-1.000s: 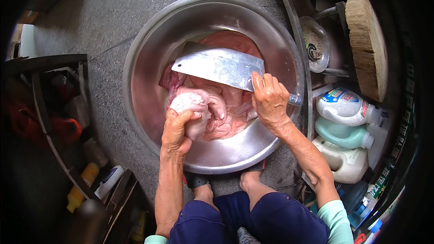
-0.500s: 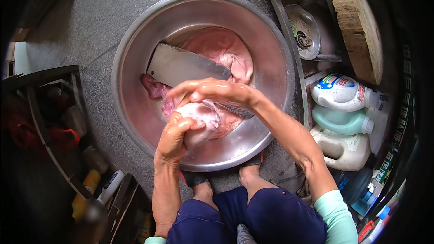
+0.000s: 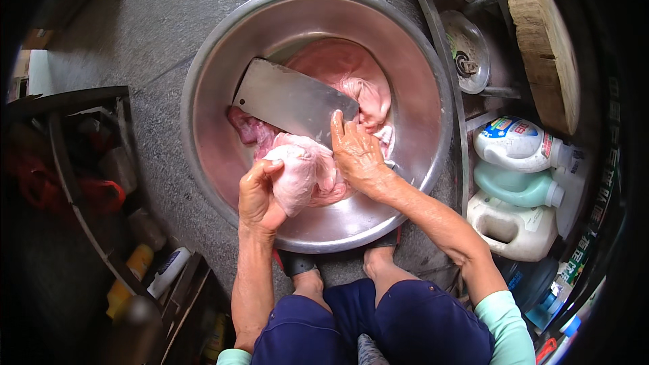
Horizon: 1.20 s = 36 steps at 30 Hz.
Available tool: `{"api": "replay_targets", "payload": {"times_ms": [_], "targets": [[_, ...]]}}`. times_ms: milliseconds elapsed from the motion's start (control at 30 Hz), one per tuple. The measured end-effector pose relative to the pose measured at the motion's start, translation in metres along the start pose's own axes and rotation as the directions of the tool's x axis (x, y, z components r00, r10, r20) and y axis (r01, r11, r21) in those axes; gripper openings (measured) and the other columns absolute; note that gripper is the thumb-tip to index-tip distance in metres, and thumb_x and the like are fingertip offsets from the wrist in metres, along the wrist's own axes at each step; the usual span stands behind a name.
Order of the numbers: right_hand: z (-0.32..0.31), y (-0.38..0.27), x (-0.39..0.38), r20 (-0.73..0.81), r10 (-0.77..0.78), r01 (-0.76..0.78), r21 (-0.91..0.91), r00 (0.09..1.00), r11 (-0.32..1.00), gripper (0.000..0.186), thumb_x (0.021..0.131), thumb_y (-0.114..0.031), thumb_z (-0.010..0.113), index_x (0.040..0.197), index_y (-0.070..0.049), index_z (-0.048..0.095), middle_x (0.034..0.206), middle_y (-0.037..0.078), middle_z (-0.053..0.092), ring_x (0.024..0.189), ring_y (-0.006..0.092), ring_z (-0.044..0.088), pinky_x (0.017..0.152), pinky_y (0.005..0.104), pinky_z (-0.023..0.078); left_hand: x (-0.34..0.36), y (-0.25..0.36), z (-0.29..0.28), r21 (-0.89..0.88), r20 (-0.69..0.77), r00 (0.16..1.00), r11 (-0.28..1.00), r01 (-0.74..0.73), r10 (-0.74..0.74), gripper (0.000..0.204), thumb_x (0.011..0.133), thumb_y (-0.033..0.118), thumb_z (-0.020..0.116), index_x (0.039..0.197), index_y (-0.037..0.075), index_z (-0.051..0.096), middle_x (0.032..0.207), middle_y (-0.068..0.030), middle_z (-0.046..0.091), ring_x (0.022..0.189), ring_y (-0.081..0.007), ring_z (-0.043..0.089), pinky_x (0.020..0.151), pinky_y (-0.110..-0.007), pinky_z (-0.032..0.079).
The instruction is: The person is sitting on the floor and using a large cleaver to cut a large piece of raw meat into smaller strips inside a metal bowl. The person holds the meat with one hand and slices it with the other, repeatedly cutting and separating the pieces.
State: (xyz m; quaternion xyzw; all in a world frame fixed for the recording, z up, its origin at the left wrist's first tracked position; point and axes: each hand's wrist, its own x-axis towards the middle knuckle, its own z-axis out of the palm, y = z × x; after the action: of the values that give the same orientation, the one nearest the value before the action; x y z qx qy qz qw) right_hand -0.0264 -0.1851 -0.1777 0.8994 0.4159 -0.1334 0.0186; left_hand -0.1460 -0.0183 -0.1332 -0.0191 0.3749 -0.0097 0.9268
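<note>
I can't make out the handle of the cleaver [image 3: 291, 96]; the right hand [image 3: 360, 155] covers that end, at five o'clock in the steel basin [image 3: 426, 101], fingers stretched out, and whether it grips anything I cannot tell. At seven o'clock the left hand [image 3: 260, 192] pinches a pale lump of meat [image 3: 294, 176], its fingers partly hidden behind. Grey floor [image 3: 162, 20] surrounds the basin. On my feed, plastic jugs [image 3: 517, 186] line up at three o'clock; the shelf [image 3: 62, 155] at nine fades into darkness.
</note>
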Motion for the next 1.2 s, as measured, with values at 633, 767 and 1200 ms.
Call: {"api": "replay_targets", "payload": {"times_ms": [633, 767, 1200], "targets": [[-0.156, 0.038, -0.060, 0.319, 0.014, -0.213, 0.599, 0.948, 0.772, 0.023, 0.095, -0.028, 0.063, 0.086, -0.008, 0.069, 0.067, 0.019, 0.062, 0.067, 0.0419, 0.063, 0.059, 0.0494, 0.047, 0.002, 0.000, -0.017, 0.585, 0.004, 0.992, 0.804, -0.101, 0.122, 0.038, 0.074, -0.005, 0.067, 0.112, -0.009, 0.064, 0.100, -0.0147, 0.071, 0.090, -0.0250, 0.071, 0.085, -0.037, 0.059], [-0.150, 0.046, -0.056, 0.358, 0.003, -0.212, 0.546, 0.934, 0.810, 0.025, 0.095, -0.030, 0.063, 0.087, -0.008, 0.070, 0.068, 0.019, 0.063, 0.068, 0.0424, 0.063, 0.061, 0.0510, 0.049, 0.003, 0.000, -0.028, 0.664, -0.057, 0.996, 0.747, -0.014, 0.070, 0.043, 0.072, -0.005, 0.058, 0.115, -0.009, 0.062, 0.103, -0.0168, 0.071, 0.089, -0.0263, 0.072, 0.082, -0.035, 0.061], [-0.161, 0.050, -0.047, 0.577, -0.036, -0.356, 0.551, 0.816, 0.755, 0.031, 0.096, -0.034, 0.063, 0.109, -0.009, 0.076, 0.081, 0.021, 0.069, 0.076, 0.0385, 0.069, 0.070, 0.0419, 0.052, 0.001, 0.006, -0.031, 0.616, -0.042, 0.999, 0.787, 0.012, 0.018, 0.034, 0.077, -0.002, 0.053, 0.109, -0.008, 0.063, 0.100, -0.0169, 0.070, 0.088, -0.0254, 0.072, 0.081, -0.036, 0.061]]}}
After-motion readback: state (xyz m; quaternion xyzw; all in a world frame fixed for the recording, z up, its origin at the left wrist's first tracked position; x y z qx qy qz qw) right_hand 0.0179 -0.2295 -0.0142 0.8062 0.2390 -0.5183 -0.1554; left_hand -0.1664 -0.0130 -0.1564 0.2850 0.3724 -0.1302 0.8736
